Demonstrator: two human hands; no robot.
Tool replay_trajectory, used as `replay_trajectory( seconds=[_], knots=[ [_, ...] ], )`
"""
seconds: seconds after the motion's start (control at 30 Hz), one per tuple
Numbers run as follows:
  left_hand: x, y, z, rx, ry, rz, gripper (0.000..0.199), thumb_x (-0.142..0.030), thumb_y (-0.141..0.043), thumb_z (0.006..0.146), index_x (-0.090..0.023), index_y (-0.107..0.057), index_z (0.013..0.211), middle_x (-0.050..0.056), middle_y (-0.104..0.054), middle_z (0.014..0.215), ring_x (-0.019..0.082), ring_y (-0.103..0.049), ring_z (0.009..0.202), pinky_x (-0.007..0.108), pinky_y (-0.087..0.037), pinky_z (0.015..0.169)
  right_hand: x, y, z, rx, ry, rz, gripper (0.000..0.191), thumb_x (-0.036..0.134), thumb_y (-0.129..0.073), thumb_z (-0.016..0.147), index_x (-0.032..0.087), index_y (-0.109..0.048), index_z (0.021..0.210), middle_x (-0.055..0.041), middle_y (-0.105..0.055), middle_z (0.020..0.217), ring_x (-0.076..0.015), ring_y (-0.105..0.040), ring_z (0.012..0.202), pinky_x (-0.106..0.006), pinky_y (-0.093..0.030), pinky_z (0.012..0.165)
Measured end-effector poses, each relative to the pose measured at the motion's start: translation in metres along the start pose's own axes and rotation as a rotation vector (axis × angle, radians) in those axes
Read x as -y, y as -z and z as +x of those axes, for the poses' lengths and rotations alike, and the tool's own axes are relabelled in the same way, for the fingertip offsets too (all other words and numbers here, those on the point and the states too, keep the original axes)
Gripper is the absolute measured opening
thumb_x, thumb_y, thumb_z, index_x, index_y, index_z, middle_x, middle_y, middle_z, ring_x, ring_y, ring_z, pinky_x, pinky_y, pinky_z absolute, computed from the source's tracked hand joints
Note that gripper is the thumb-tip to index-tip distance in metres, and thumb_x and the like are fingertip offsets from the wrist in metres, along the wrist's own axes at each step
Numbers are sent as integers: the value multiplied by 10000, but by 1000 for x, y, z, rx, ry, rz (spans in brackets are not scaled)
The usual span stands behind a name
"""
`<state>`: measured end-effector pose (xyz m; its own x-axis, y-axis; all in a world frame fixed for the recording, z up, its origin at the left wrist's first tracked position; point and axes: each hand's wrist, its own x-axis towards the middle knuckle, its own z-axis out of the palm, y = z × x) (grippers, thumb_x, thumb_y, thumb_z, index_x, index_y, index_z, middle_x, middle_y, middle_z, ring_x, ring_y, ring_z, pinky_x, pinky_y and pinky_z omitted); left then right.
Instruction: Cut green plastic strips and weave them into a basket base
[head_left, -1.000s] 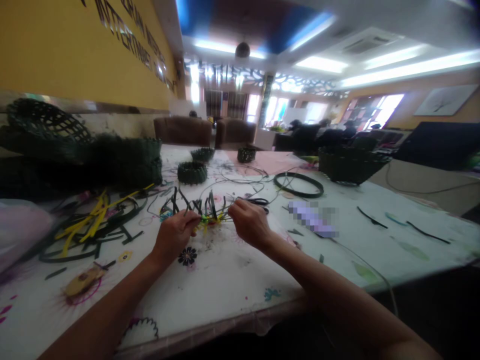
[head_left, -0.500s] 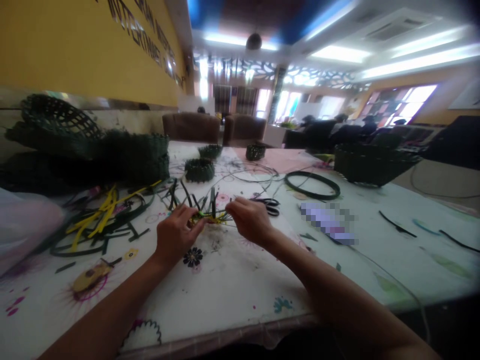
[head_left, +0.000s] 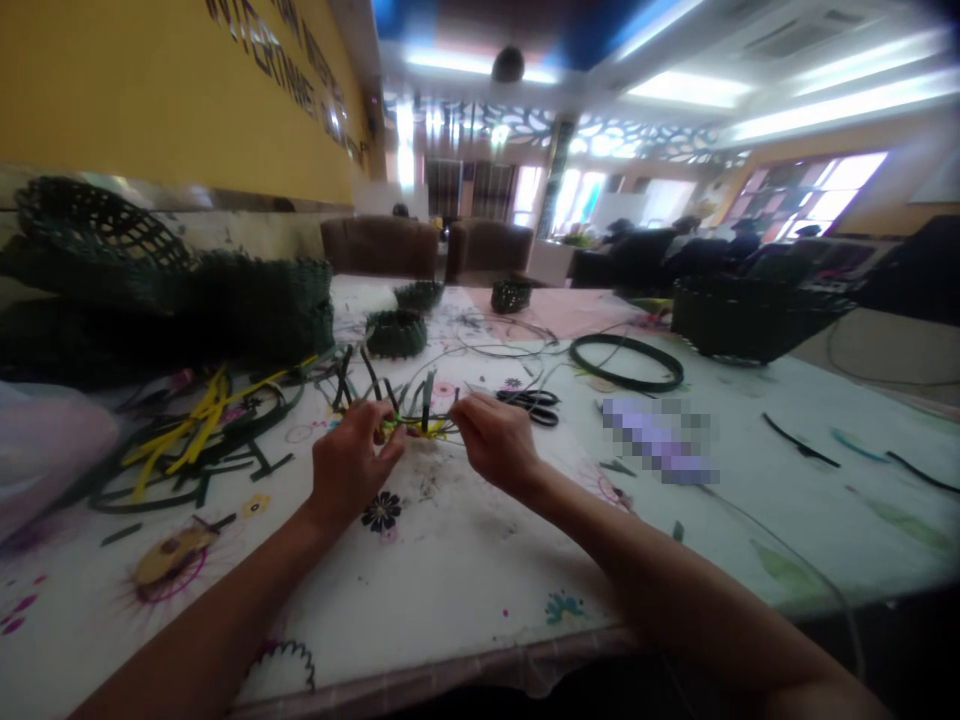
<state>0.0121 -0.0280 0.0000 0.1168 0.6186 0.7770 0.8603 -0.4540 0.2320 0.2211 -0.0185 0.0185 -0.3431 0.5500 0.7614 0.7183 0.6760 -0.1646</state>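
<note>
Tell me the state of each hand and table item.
Left hand: curled around the strip bundle
Right hand: pinched, beside the bundle
Strip bundle: several ends sticking up
Yellow strips: loose, heaped
Scissors: lying flat, blade opening unclear
Green ring: lying flat
Large basket: upright
Nearest small basket: upright
Purple item: pixelated, unclear

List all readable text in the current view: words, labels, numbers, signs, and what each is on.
"INTERT...": lower line of dark letters on the yellow wall; the rest is too blurred to read surely.
Upper line, same wall: cut off by the frame and blurred, not readable.
Purple item on the table: pixelated, so any print is unreadable.
Upright dark strips: no text visible.
</note>
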Motion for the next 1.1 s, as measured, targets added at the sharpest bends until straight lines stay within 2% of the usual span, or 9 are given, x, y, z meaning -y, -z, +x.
replay_trajectory(
  seconds=[0.13, 0.37, 0.6, 0.73, 0.9, 1.1],
  knots=[
    [5, -1, 2, -18, -81, -38, 117, -293, -608, 897, -194, -611, 835, 2, -634, 837, 118, -617, 729, 219, -417, 616, -2, -3, 1, 15, -71, 97, 257, 193, -464, 946, 190, -511, 693, -22, -583, 679, -136, -506, 618, -251, -318, 597],
    [11, -8, 2, -95, -123, -79, 162, -335, -672, 874, -185, -612, 875, 0, -631, 851, 100, -621, 688, 201, -431, 593, 0, -2, 2, 17, -72, 204, 261, 197, -462, 938, 192, -486, 679, -14, -553, 647, -130, -482, 591, -247, -324, 590],
    [8, -9, 2, -166, -94, -61, 99, -262, -644, 885, -175, -613, 921, 77, -672, 1127, 161, -691, 898, 248, -515, 757, 4, -2, 1, 40, -93, 267, 269, 184, -499, 908, 195, -447, 644, 5, -516, 602, -121, -446, 559, -250, -291, 564],
    [6, -9, 3, -191, -103, -41, 63, -235, -635, 883, -176, -614, 890, 79, -677, 1104, 189, -687, 986, 262, -522, 779, 7, -4, 0, 44, -117, 290, 279, 194, -506, 910, 196, -441, 639, 15, -498, 589, -115, -422, 543, -248, -285, 554],
    [6, -6, 6, -156, -151, -135, 28, -190, -615, 882, -172, -604, 864, 68, -644, 961, 205, -648, 1079, 280, -516, 846, 4, -2, 1, 17, -149, 307, 270, 208, -502, 917, 194, -474, 649, 9, -512, 601, -124, -452, 568, -250, -311, 579],
    [7, -1, 10, -70, -98, -290, 50, -140, -632, 832, -173, -607, 805, 57, -612, 1017, 170, -630, 1006, 286, -491, 900, -3, 1, 4, 15, -253, 355, 237, 219, -534, 900, 186, -528, 665, 2, -555, 624, -128, -488, 590, -250, -335, 597]
  ],
)
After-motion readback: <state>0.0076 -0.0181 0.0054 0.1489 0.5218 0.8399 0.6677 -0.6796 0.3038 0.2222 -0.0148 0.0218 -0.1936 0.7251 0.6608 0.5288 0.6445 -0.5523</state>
